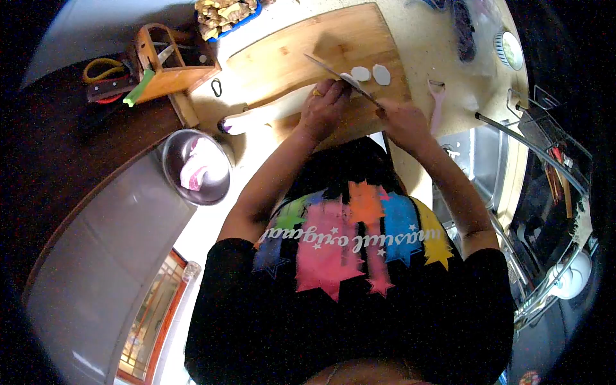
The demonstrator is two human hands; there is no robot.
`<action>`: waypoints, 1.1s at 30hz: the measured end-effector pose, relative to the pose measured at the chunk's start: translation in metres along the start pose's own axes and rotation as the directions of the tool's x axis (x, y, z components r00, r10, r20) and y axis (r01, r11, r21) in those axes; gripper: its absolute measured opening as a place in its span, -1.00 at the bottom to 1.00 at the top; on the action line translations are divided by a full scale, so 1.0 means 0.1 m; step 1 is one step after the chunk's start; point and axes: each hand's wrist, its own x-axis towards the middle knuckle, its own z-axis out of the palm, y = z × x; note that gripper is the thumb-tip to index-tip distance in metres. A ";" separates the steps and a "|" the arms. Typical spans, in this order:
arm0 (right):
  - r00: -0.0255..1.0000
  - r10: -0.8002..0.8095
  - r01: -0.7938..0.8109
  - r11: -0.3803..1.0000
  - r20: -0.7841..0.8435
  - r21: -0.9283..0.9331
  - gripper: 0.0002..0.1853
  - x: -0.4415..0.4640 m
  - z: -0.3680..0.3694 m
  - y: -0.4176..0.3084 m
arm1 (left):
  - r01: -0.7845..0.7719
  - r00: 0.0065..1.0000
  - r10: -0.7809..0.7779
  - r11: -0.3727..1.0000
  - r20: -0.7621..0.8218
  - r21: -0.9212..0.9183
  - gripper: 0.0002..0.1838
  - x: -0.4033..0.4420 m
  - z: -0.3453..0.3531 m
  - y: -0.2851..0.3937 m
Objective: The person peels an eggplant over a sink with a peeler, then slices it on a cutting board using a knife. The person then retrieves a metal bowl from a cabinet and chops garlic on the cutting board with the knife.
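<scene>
A long, pale peeled eggplant with a dark purple end lies across the wooden cutting board. My left hand, a ring on one finger, is closed over its right end and presses it down. In my right hand is the handle of a kitchen knife. Its blade slants up and left, close beside my left fingertips at the cut end. Near the blade, two white slices lie flat on the board. A further slice rests against the blade; whether it is fully cut off I cannot tell.
A wooden knife block stands at the left, above a metal bowl holding pinkish-white pieces. Ginger-like roots fill a blue tray behind. On the right are a pink peeler, a sink and a dish rack.
</scene>
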 end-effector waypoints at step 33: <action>0.992 -0.097 0.100 0.995 -0.085 0.023 -0.81 0.02 0.00 -0.09 | -0.001 0.999 0.005 0.997 -0.044 0.075 -0.77 -0.02 -0.11 -0.05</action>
